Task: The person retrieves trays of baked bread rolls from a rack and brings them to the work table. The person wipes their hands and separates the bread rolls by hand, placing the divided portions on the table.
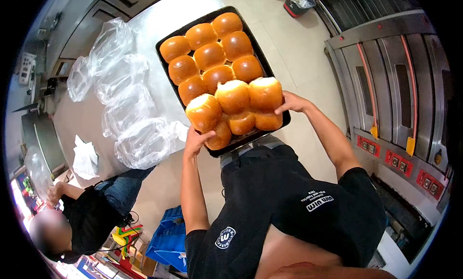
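Observation:
A block of joined bread rolls (pixel 234 101), golden brown with pale torn tops, is tilted up over the near end of a dark baking tray (pixel 162 49). My left hand (pixel 196 141) grips the block's left side, its thumb lying across a lower roll. On the right edge, my right hand (pixel 292 103) presses its fingers against the block. Behind it, several glossy rolls (pixel 209 56) sit in rows in the tray. The tray rests at the corner of a metal table (pixel 164 13). The undersides of the held rolls are hidden.
Clear plastic bags (pixel 130 90) and a white crumpled bag (pixel 85 157) lie on the table to the left. Another person (pixel 91 216) stands at its left side. A deck oven (pixel 386 81) is on the right, and blue crates (pixel 169 238) stand on the floor.

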The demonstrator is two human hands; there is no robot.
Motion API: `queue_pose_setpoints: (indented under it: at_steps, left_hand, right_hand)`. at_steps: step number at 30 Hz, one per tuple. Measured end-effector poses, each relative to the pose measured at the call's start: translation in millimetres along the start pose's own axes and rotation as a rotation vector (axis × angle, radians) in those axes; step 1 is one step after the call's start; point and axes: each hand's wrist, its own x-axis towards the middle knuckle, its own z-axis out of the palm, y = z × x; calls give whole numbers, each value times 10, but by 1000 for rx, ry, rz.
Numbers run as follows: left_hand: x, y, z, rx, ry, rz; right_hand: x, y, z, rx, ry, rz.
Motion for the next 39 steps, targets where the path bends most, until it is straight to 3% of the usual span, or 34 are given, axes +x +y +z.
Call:
queue_pose_setpoints:
  at_steps: [1,5,8,9,10,13,17,19,21,23,26,27,28,29,31,33,35,36,38,39]
  left_hand:
    - [30,-7,-69,5,-16,-71]
    - [-111,188,75,-330,-4,118]
    - [79,-336,0,-700,-99,-94]
    - [9,-130,353,-698,-186,-70]
    - [125,-371,451,-796,-289,-32]
    - [114,-244,861,-990,-301,86]
    - [-233,126,1228,-1261,-330,230]
    - [-403,287,1071,-970,-35,296]
    - [-481,303,876,-876,37,334]
    - [-623,336,832,-975,-74,390]
    - [-739,297,663,-1053,20,581]
    - [-769,185,436,-1472,-226,612]
    - [-800,71,208,-1877,-496,567]
    - [-777,98,70,-1646,-447,647]
    - [-921,239,-73,-1230,-284,699]
    - [-999,-125,-507,-1553,-299,670]
    - [-989,192,-305,-1294,-248,733]
    - [-1030,315,-211,-1236,-206,719]
    - [-1080,542,24,-1120,-45,670]
    - [-1126,620,175,-1059,78,625]
  right_hand:
    - [47,25,34,63,1,-16]
    - [19,-167,297,570,-79,-101]
    - [80,-65,582,1012,-225,-173]
    - [135,-30,739,1100,-229,-228]
    - [186,-36,887,1168,-234,-285]
    - [240,-247,1132,1248,-201,-456]
    - [123,-674,1070,1196,-101,-630]
    - [68,-835,1073,1165,-53,-700]
    - [26,-969,1035,1141,-14,-749]
    - [1,-1110,993,1113,32,-791]
    - [5,-1200,664,1081,77,-798]
    - [12,-1099,484,1116,142,-786]
    - [-30,-1005,274,1181,-44,-713]
    - [-203,-1234,390,1038,-63,-672]
    - [-165,-979,57,760,2,-484]
    - [47,-894,-8,438,-138,-278]
    - [480,-690,-190,44,-400,11]
    - [552,-818,11,-52,-360,76]
    - [629,-981,330,-128,-280,-232]
    - [627,-1165,565,138,-403,-237]
